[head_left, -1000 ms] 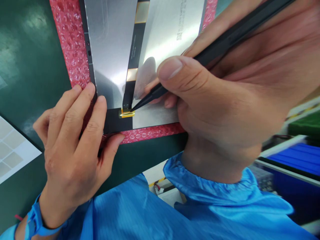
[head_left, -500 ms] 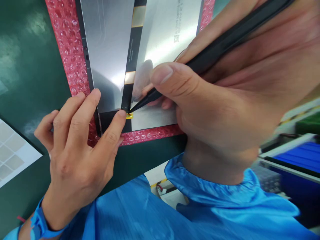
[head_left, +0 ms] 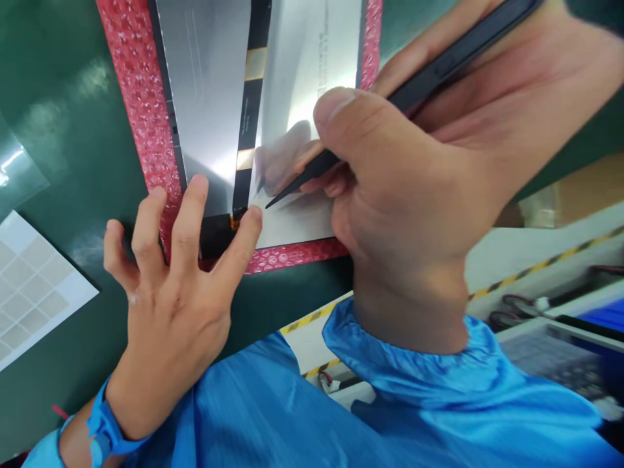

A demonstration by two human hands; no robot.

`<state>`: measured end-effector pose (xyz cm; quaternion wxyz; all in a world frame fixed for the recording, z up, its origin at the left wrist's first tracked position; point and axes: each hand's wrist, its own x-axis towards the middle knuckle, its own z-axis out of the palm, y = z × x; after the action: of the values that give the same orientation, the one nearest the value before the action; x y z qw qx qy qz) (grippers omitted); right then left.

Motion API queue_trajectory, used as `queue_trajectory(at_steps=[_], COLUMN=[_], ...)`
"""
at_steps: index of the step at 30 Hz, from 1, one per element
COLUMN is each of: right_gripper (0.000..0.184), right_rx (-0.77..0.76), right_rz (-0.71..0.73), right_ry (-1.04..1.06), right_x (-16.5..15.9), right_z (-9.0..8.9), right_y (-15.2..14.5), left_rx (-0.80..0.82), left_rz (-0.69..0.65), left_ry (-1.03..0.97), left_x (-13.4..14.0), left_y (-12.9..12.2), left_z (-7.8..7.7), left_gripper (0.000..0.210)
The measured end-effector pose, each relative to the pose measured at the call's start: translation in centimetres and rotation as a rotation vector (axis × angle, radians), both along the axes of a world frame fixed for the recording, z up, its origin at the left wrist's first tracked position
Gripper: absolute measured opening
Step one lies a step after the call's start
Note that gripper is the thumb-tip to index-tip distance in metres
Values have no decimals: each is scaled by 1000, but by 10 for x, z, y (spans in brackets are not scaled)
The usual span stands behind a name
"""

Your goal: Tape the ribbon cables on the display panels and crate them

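My right hand [head_left: 404, 169] grips black pointed tweezers [head_left: 312, 170], their tip just above the silvery panel [head_left: 307, 65]. The panel looks like the metal back of a flat screen, with a dark strip [head_left: 249, 107] running along it. My left hand [head_left: 180, 286] has its fingers spread over the panel's near left corner. Its index fingertip covers much of a small gold connector [head_left: 234, 223] beside a black patch [head_left: 214, 237]. Whether that finger presses or only hovers, I cannot tell. The tweezers' tip is apart from the connector.
Pink bubble wrap [head_left: 141, 97] lies under the panel on a green mat [head_left: 58, 162]. A white sheet with grey squares [head_left: 34, 292] is at the left, near a clear plastic film [head_left: 17, 162]. Beyond the table edge are yellow-black tape [head_left: 550, 260] and wires at the lower right.
The tweezers' tip has drawn away from the gold connector, up and right. My left index fingertip has slid right and now covers most of the connector. The whole view has shifted somewhat.
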<state>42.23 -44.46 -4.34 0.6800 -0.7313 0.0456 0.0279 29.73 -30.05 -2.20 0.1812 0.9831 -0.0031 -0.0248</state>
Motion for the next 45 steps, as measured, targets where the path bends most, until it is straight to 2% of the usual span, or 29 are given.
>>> queue_trajectory(at_steps=[3,12,20,24,27,29,32,35,37,39,42,45], right_gripper=[29,31,41,39,32,31,33,39,41,41,39,35], right_rx=[-118,-5,93,143,178,211,237,235,234,215,161,95], right_rz=[-65,-34,-21,10,81,147,300,521,622,694,746,744], right_ry=[-232,-196,-153,-158,-120,-107,-107,-104,-130,-149,-150,-154], right_x=[3,8,9,7,1,-7,-24,-38,-41,-39,-35,-35], right_z=[-7,-18,-30,-33,-26,-16,-2,-1,-9,-19,-28,-24], right_y=[5,0,5,2,5,16,52,101,125,137,135,125], left_rx=[23,120,141,238,202,134,74,41,18,8,43,100], left_rz=[11,116,102,4,-17,89,227,195,182,202,250,224], left_ry=[-31,-144,-161,-195,-276,-316,-289,-233,-258,-298,-313,-271], left_x=[-2,-9,-28,-45,-60,-73,-89,-96,-97,-95,-92,-90], left_y=[-3,-9,-16,-20,4,36,92,127,133,131,126,125], left_z=[-3,-6,-16,-18,-15,-13,-16,-26,-31,-32,-31,-30], left_gripper=[66,49,47,47,38,34,38,42,38,33,30,41])
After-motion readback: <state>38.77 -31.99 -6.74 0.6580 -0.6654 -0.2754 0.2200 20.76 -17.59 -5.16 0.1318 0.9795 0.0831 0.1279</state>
